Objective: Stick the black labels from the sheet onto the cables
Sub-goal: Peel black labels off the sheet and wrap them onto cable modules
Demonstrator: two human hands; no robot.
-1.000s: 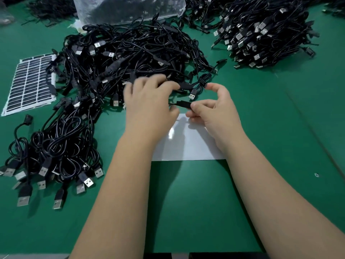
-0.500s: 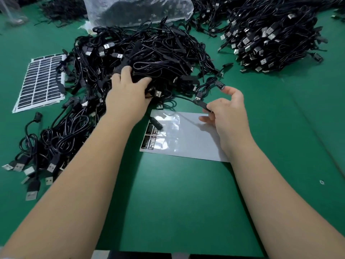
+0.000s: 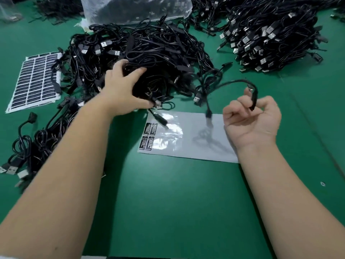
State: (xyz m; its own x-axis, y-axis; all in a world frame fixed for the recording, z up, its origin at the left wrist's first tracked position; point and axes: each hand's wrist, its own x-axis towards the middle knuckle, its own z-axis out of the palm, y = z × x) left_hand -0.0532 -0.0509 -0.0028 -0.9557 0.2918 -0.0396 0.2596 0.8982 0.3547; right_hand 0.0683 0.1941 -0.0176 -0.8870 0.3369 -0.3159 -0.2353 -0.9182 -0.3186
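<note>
Pinching a lifted cable (image 3: 253, 99) in curled fingers, the right hand (image 3: 252, 120) should carry it clear, while the left hand (image 3: 122, 88), fingers curled into the heap of cables (image 3: 149, 58), draws one free just beyond the nearly spent label sheet (image 3: 188, 135).

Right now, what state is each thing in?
Left hand: gripping cables in the middle pile.
Right hand: palm up, fingers curled round one lifted cable.
Near sheet: flat, four labels left.
Far sheet: mostly full.
Bag: lying, filled.
</note>
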